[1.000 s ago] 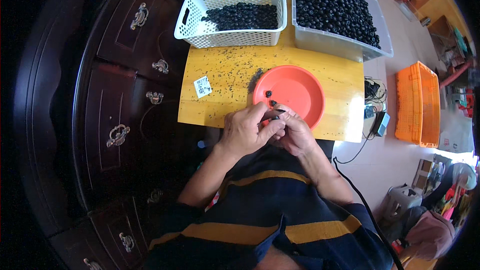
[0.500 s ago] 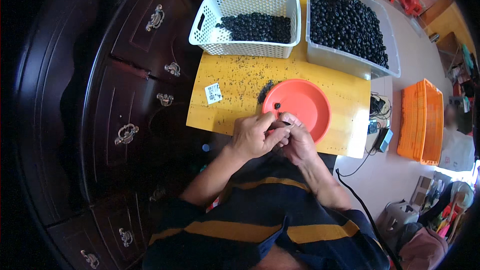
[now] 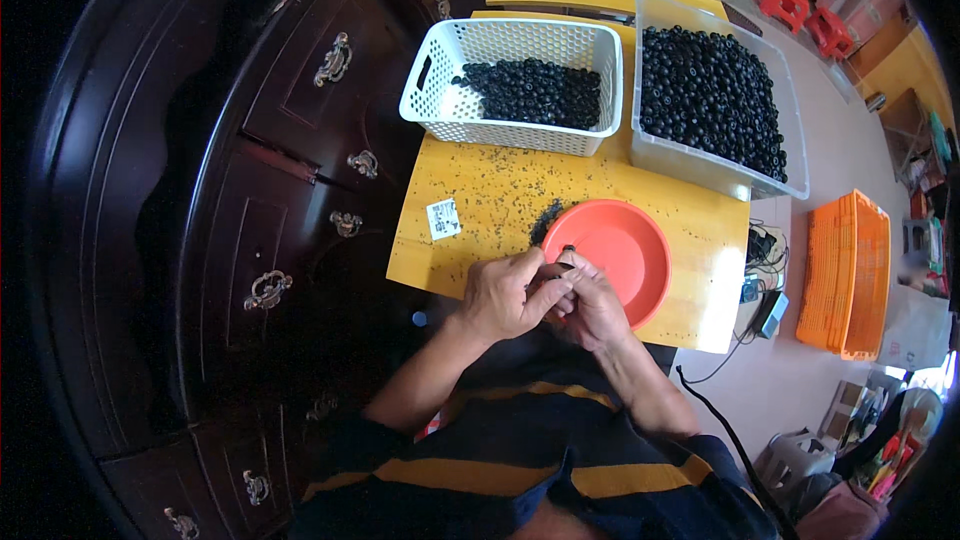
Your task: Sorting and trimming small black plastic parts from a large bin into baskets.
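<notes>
My left hand [image 3: 503,296] and my right hand [image 3: 596,306] are closed together over the near-left edge of a round red plastic bowl [image 3: 630,262]. Pinched between their fingertips is a small dark piece [image 3: 565,268], mostly covered, so its exact shape does not show. Just beyond the fingertips a small black ring-shaped part [image 3: 569,248] shows against the bowl. Several similar black parts [image 3: 535,92] lie in a white perforated basket [image 3: 510,137], and a large heap of them [image 3: 710,100] fills a clear plastic bin [image 3: 690,172].
The yellow table [image 3: 420,255] is strewn with black crumbs [image 3: 545,223], thickest left of the bowl. A white printed label [image 3: 443,219] lies there too. Dark drawers [image 3: 290,230] stand close on the left. An orange crate [image 3: 845,275] and cables [image 3: 765,245] are to the right.
The table and its containers sit lower in the view, while my hands stay nearly in place. The black ring-shaped part now appears closer to my fingertips.
</notes>
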Available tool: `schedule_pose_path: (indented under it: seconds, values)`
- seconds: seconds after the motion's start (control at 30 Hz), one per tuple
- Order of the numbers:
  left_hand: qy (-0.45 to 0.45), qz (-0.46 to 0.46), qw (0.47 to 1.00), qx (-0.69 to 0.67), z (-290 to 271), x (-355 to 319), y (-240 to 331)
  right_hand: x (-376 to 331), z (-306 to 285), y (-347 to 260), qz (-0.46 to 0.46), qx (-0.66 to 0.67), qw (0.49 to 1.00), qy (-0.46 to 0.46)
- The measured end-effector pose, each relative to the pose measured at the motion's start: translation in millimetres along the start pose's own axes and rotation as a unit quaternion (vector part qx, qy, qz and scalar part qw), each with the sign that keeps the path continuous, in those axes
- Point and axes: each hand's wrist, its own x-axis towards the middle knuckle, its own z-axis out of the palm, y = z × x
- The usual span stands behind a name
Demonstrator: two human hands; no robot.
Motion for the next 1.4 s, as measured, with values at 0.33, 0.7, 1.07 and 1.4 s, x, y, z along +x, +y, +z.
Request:
schedule_pose_path:
  seconds: [0.33,0.7,1.07,1.4]
  values:
    - [0.001,-0.038,0.999,0.007,-7.4,-4.2,-10.8,15.3,10.4,4.9,0.044,0.005,0.997,0.064]
    - [0.069,-0.158,0.978,-0.120,-7.3,-23.3,-18.1,108.7,56.9,-96.6,-0.333,-0.483,0.798,0.140]
    - [0.011,-0.188,0.972,-0.139,10.3,-35.8,-7.1,11.6,7.0,-59.0,-0.303,-0.725,0.603,0.138]
    - [-0.025,-0.180,0.983,0.005,49.5,-33.4,3.7,-51.6,-38.7,-19.5,-0.189,-0.811,0.539,0.127]
